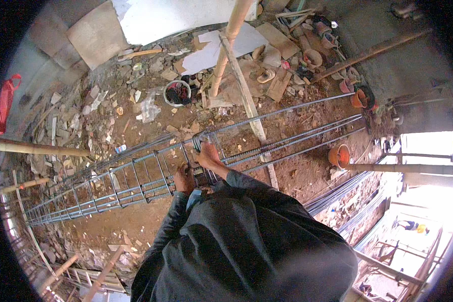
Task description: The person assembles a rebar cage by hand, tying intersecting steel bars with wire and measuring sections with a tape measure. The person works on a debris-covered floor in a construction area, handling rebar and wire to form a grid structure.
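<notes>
My left hand [184,178] is curled on the near side of the steel cage [136,176], fingers wrapped over one of its long bars, just in front of my dark jacket [246,241]. My right hand [208,157] sits a little farther out on the top of the cage, closed down where a bunched group of square ties [202,141] meets the bars. I think it pinches a tie or a bit of wire there, but the hand is small in this view and I cannot tell what, if anything, lies between the fingers.

The cage lies on the dirt floor [136,216], running from the lower left edge of the floor up toward the right. To my left the ties are already spaced along it; to my right only the bare long bars [297,138] carry on, crossing a wooden plank [246,95] that slants under them. A bamboo pole [226,45] stands beyond, with a small bucket [177,93] among the rubble beside it.

To do this well, I would keep the left hand firm so the bars cannot roll, set the tie square to them, and match its gap to the finished ones on my left before fastening.
</notes>
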Demonstrator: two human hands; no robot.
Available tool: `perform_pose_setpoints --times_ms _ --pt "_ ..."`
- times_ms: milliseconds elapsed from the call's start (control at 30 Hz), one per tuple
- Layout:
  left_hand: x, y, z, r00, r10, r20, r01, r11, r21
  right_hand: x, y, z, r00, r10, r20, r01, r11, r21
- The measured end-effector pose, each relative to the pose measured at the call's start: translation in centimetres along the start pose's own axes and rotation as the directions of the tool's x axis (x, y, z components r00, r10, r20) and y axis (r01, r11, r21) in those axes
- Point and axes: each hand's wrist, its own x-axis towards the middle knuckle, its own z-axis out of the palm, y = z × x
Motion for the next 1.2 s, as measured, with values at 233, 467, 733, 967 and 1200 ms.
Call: perform_pose_setpoints --times_ms 233,467,733,967,1200 --pt "0.2 1.3 -1.0 0.973 -0.212 0.091 0.218 0.974 -0.061 -0.9 -1.0 -4.9 0.935 0.190 0.298 -0.179 0.982 -0.063" --pt "0.5 1.8 -0.8 0.964 -0.245 0.106 0.243 0.969 0.030 -0.9 -2.3 -5.3 0.972 0.107 0.211 -0.055 0.969 -0.241" --pt "0.1 0.2 -0.5 0.974 -0.197 0.111 0.190 0.979 0.066 -0.3 -2.6 -5.7 0.968 0.023 0.250 0.048 0.961 -0.273" --pt "-0.6 5.0 -2.7 0.995 -0.066 -0.077 0.071 0.996 0.063 0.2 -2.2 -5.7 0.984 0.013 0.175 0.037 0.960 -0.278" --pt "-0.6 7.4 -2.2 0.986 -0.058 0.158 0.067 0.996 -0.052 -2.8 -1.6 -7.3 0.978 0.066 0.198 -0.057 0.997 -0.052"
